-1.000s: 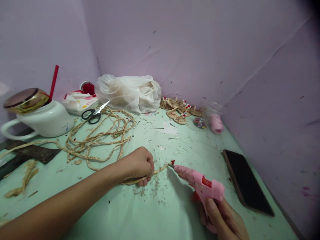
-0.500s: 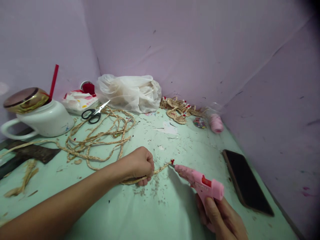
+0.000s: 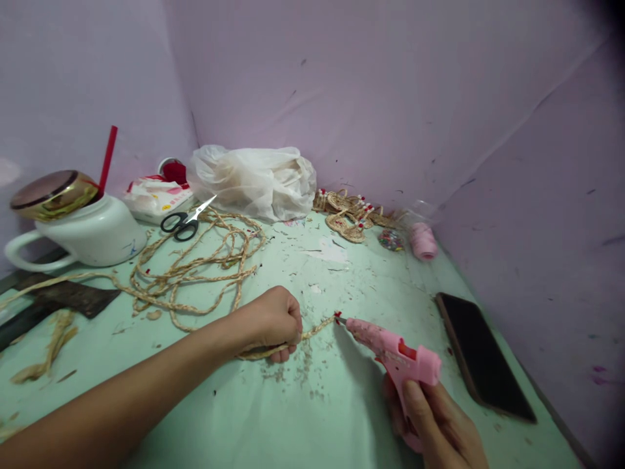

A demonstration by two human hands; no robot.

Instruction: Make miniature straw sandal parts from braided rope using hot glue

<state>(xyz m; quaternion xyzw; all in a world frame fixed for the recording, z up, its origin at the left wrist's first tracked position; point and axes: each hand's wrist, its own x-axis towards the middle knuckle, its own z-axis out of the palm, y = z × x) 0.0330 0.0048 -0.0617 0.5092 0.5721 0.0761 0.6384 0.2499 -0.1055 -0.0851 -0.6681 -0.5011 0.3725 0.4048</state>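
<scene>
My left hand (image 3: pixel 277 320) is closed in a fist around a braided straw cord (image 3: pixel 318 329), low over the table. The cord's short end sticks out to the right and carries a small red tip (image 3: pixel 337 317). My right hand (image 3: pixel 434 417) grips the handle of a pink glue gun (image 3: pixel 390 348), with a red piece showing in its top slot. The gun's metal nozzle points left and meets the cord's red tip. Behind my left wrist, more of the cord (image 3: pixel 195 280) lies in loose loops.
Black-handled scissors (image 3: pixel 185 225) rest on the loops. At left are a white mug (image 3: pixel 92 231) and a dark axe-like head (image 3: pixel 73 296). A plastic bag (image 3: pixel 258 182), woven straw pieces (image 3: pixel 346 225) and pink thread spool (image 3: pixel 423 242) stand along the wall. A phone (image 3: pixel 483 355) lies at right.
The glue gun and my right hand have shifted slightly to the right and down, its nozzle still at the red tip. My left hand has hardly moved.
</scene>
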